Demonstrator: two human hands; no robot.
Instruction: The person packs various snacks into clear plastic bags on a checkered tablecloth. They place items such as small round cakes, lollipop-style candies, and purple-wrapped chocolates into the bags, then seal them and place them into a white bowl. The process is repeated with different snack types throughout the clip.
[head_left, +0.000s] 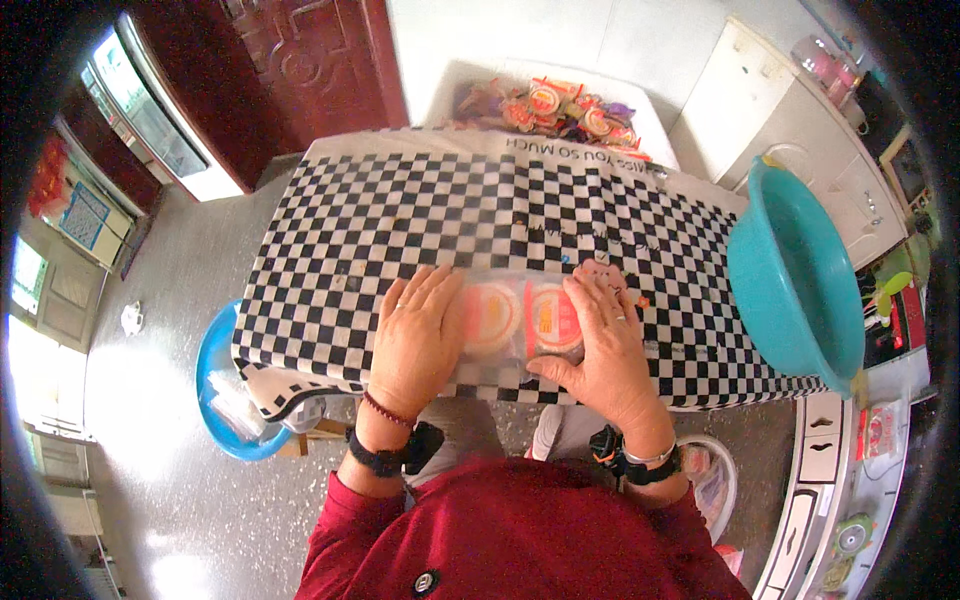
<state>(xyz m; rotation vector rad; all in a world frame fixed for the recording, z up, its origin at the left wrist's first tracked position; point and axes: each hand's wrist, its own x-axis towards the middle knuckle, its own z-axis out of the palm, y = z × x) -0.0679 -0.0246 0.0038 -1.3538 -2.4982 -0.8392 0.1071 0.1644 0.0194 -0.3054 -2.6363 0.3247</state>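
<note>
A clear plastic bag (517, 283) lies flat on the black-and-white checked tablecloth (420, 217), close to the table's front edge. Inside it, side by side, are two round snack packets (491, 319) with red and orange print. My left hand (420, 326) rests palm down on the bag's left end, fingers pointing away from me. On the right end lies my right hand (607, 337), its thumb stretched towards the middle across the lower edge of the right packet. The palms hide both ends of the bag.
A large teal basin (799, 277) stands at the table's right end. Behind the table a white container (652, 112) holds a heap of wrapped snacks (555, 109). On the floor are a blue basin (214, 375) with plastic bags, left, and a white bucket (724, 480) with packets, right.
</note>
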